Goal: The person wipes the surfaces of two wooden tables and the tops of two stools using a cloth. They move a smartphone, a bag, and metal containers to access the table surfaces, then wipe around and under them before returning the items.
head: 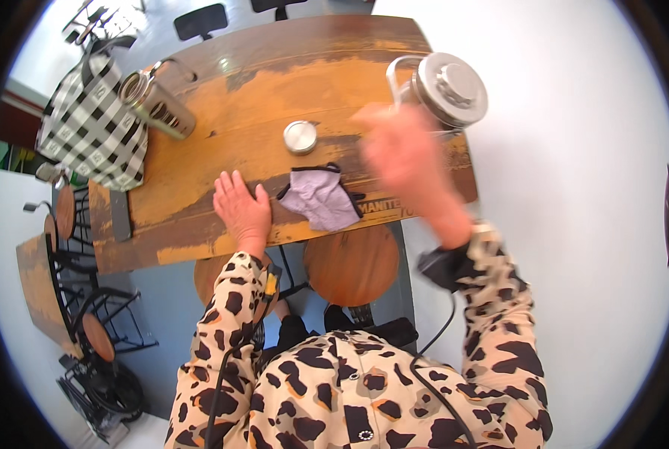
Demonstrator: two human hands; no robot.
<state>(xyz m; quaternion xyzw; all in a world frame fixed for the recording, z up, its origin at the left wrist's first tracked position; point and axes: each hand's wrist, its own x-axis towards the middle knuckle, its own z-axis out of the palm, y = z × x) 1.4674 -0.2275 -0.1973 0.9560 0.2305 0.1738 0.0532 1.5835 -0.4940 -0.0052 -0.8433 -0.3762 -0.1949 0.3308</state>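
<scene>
My left hand [243, 207] rests palm down near the front edge of the wooden table [244, 106], fingers spread, holding nothing. Blurred by motion, my right hand [401, 146] is raised over the table's right part. It overlaps the lower left of a pot with a metal lid [452, 90] and a pale handle; whether it touches the pot I cannot tell. Between my hands lies a crumpled lilac cloth with black trim [323, 196]. A small round container with a silvery top [300, 137] stands just beyond the cloth.
At the table's left stand a steel tumbler [163, 109] with a strap and a black-and-white checked bag [95, 126]. A black flat bar [121, 216] lies by the left edge. Below the front edge is a round wooden stool [351, 264]. A white wall [570, 168] borders the right side.
</scene>
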